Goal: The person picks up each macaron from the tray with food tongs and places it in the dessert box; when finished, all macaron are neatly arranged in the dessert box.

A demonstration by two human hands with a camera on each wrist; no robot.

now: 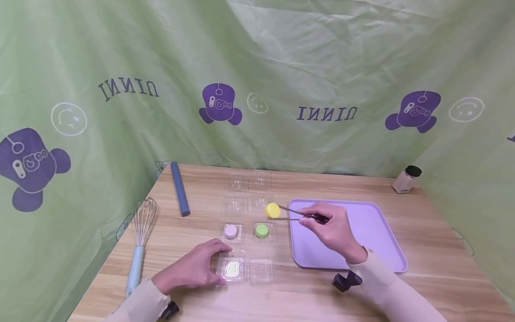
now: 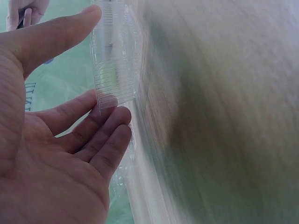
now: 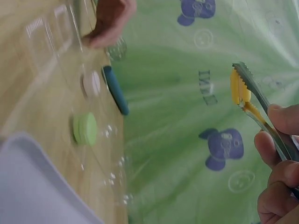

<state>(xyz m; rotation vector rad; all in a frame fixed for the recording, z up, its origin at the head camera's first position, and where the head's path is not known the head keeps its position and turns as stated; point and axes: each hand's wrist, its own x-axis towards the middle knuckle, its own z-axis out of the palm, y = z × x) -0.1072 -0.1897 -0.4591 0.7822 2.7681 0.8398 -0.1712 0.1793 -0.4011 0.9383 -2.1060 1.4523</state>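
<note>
Nearest you, your left hand (image 1: 195,266) grips a clear box (image 1: 240,255) on the desk (image 1: 306,295), thumb at one side and fingers at the other, set apart by the box's breadth. A pale yellow patch shows within it, too unclear to name. Just beside it, at 3 o'clock, sits a second clear box (image 1: 263,273). At about 9 o'clock from your left hand lies a whisk (image 1: 137,264), its wires pointing away from you.

At 12 o'clock from the box you grip, a pink macaron (image 1: 230,231) sits in a clear base, and at 3 o'clock from that a green macaron (image 1: 261,230) sits in another. Farther right, at 3 o'clock from the green macaron, lies a purple tray (image 1: 370,237).

Your right hand (image 1: 331,226) reaches over the tray's left part, its fingers clamped on dark tongs (image 3: 254,86). The tongs' toothed tips pinch a yellow macaron (image 1: 272,210), held clear of the desk, about 1 o'clock from the green macaron.

Farther off at 12 o'clock stand clear plastic parts (image 1: 237,182). A blue rod (image 1: 180,190) lies at 10 o'clock from the pink macaron; a black-capped jar (image 1: 404,182) stands at 1 o'clock from the tray. Behind everything hangs a green curtain (image 1: 277,143).
</note>
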